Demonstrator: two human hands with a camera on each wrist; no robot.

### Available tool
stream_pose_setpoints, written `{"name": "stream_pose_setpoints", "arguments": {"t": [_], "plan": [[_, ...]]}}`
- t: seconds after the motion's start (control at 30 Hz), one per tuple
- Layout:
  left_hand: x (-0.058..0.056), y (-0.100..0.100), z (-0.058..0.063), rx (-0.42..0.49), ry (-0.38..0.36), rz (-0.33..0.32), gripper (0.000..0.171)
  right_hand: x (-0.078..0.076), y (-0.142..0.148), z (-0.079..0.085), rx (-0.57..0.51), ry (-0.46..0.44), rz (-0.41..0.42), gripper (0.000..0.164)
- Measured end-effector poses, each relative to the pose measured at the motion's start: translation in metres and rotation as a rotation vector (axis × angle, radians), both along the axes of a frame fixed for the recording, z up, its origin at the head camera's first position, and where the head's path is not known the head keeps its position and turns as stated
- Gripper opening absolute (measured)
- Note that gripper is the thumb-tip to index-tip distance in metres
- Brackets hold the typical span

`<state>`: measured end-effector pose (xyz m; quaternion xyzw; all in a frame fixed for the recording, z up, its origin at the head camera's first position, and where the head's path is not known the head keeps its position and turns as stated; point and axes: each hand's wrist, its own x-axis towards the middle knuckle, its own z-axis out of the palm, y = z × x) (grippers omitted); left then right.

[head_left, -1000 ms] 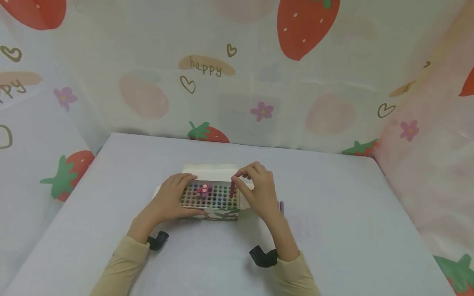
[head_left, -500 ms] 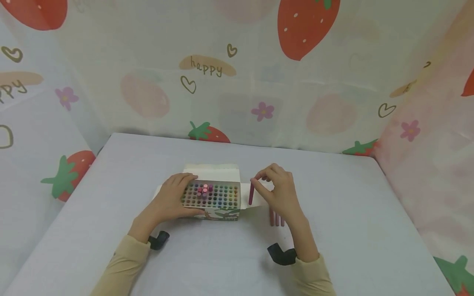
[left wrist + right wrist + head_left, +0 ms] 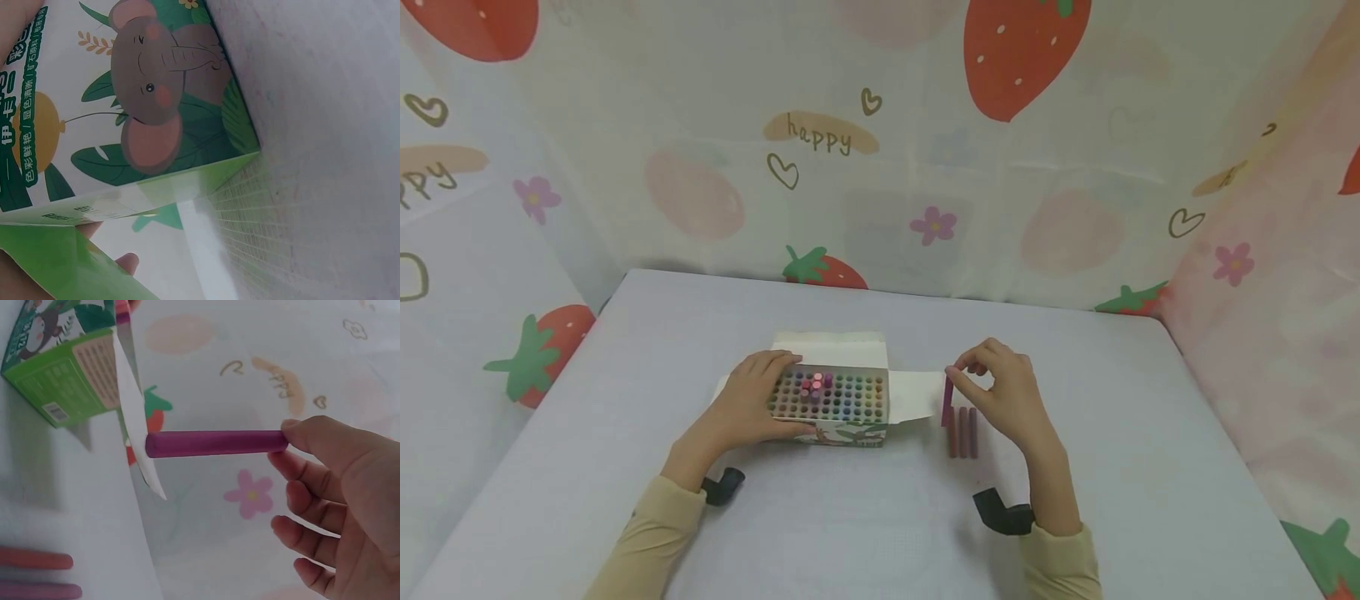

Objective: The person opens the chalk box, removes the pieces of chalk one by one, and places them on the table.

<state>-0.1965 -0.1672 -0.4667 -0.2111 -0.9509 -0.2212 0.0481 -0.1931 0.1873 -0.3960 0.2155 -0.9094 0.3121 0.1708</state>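
In the head view my left hand (image 3: 747,406) grips the left end of an open box of chalk (image 3: 853,432), thumb in front and fingers at the back. Colored sticks fill the box in rows, and a small pink and purple cluster stands taller than the others. My right hand (image 3: 1003,393) pinches a purple chalk stick (image 3: 215,444) at its upper end between thumb and forefinger. That stick hangs upright close to three chalk sticks (image 3: 962,433) lying side by side. An elephant picture (image 3: 153,94) covers the box side in the left wrist view.
A white lid flap (image 3: 829,348) stands up behind the box, and a side flap (image 3: 913,395) spreads out to its right. Both rest on a white-covered table (image 3: 865,517). Behind hangs a strawberry-patterned cloth (image 3: 985,158). Each wrist wears a black camera mount (image 3: 1002,512).
My right hand has carried the purple chalk stick from above the box, over the side flap, rightward to the three lying sticks. My left hand has stayed on the box.
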Motion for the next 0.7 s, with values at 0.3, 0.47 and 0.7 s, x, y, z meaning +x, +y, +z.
{"name": "stream_pose_setpoints", "arguments": {"t": [0.3,0.47,0.7], "plan": [[0.002,0.000,0.002,0.003,-0.001,0.002,0.105,-0.004,0.027,-0.006,0.037,-0.112,-0.004,0.012],[0.001,0.000,0.000,0.001,0.004,0.003,0.106,-0.007,0.040,-0.012,0.080,-0.199,-0.011,0.014],[0.000,0.000,0.000,0.001,0.003,-0.001,0.106,-0.007,0.052,-0.019,0.141,-0.350,-0.015,0.016]]}}
